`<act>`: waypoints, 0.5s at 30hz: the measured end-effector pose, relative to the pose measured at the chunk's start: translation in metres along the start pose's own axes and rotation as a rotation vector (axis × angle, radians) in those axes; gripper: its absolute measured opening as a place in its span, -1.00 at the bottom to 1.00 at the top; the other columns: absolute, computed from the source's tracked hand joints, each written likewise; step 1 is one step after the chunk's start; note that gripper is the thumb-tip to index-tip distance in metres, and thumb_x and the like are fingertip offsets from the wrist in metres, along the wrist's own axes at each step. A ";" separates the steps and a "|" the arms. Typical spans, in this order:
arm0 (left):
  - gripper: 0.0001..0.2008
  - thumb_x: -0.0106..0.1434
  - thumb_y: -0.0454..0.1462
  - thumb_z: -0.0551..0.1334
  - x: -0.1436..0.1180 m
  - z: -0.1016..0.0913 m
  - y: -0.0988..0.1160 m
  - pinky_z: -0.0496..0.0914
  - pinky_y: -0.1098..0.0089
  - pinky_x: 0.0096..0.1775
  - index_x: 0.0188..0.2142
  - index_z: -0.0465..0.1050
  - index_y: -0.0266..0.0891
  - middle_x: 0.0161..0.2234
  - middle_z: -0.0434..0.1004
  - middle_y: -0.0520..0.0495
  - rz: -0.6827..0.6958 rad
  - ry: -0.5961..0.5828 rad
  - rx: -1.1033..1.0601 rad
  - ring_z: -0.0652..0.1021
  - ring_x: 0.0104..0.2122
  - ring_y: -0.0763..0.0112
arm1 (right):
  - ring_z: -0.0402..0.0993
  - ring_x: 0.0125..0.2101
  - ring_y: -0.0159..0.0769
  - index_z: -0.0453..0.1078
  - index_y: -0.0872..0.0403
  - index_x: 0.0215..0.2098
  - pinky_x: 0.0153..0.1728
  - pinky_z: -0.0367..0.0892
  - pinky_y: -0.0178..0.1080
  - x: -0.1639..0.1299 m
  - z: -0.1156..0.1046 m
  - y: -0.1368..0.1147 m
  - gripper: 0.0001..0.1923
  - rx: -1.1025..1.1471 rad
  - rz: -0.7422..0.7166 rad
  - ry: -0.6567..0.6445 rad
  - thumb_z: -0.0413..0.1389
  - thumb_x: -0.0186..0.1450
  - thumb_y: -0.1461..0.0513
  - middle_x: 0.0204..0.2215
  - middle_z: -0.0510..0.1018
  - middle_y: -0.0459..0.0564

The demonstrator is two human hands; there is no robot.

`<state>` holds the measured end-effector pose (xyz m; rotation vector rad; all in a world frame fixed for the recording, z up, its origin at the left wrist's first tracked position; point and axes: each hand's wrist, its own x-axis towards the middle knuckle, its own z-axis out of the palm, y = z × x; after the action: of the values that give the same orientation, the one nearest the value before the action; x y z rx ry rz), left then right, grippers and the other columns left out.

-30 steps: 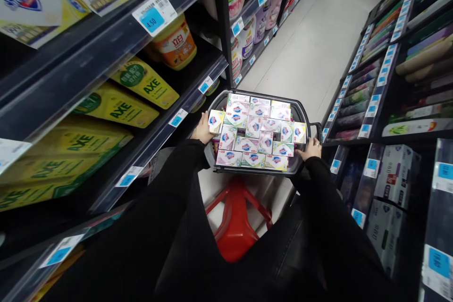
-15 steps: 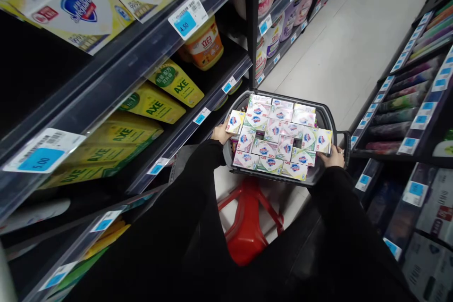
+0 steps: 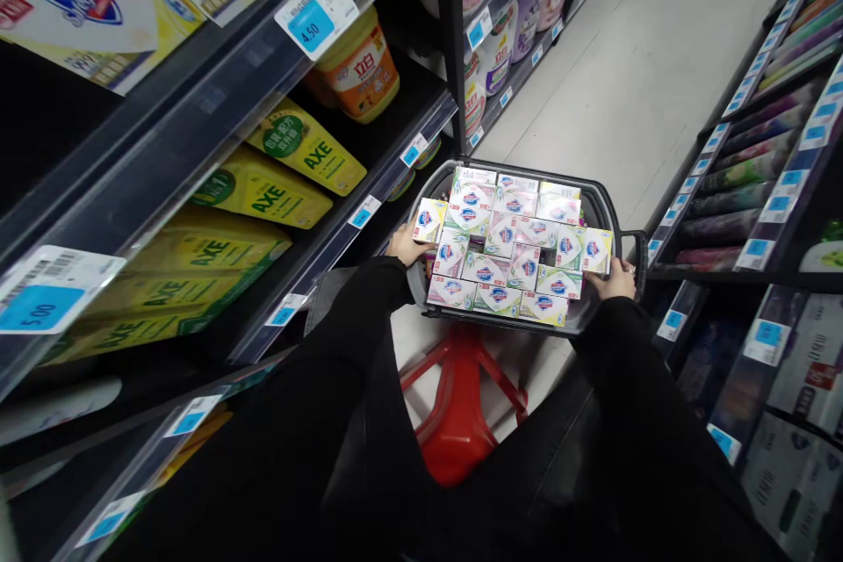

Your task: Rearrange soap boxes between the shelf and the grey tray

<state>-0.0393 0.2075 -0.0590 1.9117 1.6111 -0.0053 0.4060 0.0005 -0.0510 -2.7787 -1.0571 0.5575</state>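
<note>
Past the red plastic stool [image 3: 456, 421], the left hand [image 3: 407, 246] and right hand [image 3: 616, 283] flank the white-and-pastel cardboard boxes [image 3: 506, 237] stacked in the black-rimmed plastic basket [image 3: 601, 205]; whether they grasp boxes or basket cannot be told. Level, even support should steady both.

Two hands [image 3: 407, 244] [image 3: 616, 281], one basket [image 3: 596, 205], one red stool [image 3: 457, 413], more than a dozen small boxes [image 3: 525, 267]

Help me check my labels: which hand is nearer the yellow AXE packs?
Left. The left hand is at the end of the basket nearer the AXE packs; the right hand is at the opposite end, farther away.
</note>
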 end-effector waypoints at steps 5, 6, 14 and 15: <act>-0.10 0.03 -0.01 0.40 0.001 -0.001 0.001 0.43 0.27 0.02 0.32 0.15 -0.11 -0.02 0.46 -0.16 0.020 -0.002 -0.013 0.51 0.02 0.06 | 0.35 0.00 0.06 0.31 0.03 0.17 -0.02 0.28 -0.01 0.000 0.000 0.001 -0.20 0.031 -0.009 -0.004 0.29 0.02 -0.08 0.17 0.23 0.21; -0.10 0.02 -0.02 0.41 0.001 -0.002 0.001 0.44 0.28 0.01 0.32 0.15 -0.10 -0.02 0.46 -0.15 0.025 -0.001 -0.018 0.51 0.02 0.08 | 0.35 0.00 0.06 0.31 0.02 0.16 -0.02 0.28 -0.01 0.000 0.000 0.002 -0.21 0.030 -0.010 0.001 0.29 0.02 -0.07 0.17 0.23 0.20; -0.18 0.04 0.01 0.38 0.001 0.004 -0.003 0.44 0.27 -0.03 0.26 0.25 -0.17 -0.08 0.49 -0.19 -0.009 0.026 0.005 0.55 -0.04 0.07 | 0.36 -0.02 0.06 0.33 0.02 0.11 -0.04 0.30 0.01 -0.002 -0.002 -0.002 -0.28 -0.033 0.002 0.001 0.29 0.04 -0.05 0.18 0.23 0.19; -0.18 0.04 0.02 0.38 0.001 0.004 -0.003 0.45 0.27 -0.04 0.26 0.25 -0.17 -0.07 0.49 -0.20 -0.016 0.023 0.009 0.55 -0.05 0.06 | 0.36 -0.02 0.06 0.33 0.03 0.11 -0.04 0.30 0.01 -0.002 -0.002 -0.002 -0.28 -0.034 0.000 0.002 0.29 0.04 -0.05 0.18 0.23 0.20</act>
<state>-0.0396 0.2064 -0.0641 1.9124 1.6439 0.0036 0.4039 0.0011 -0.0478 -2.8079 -1.0756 0.5418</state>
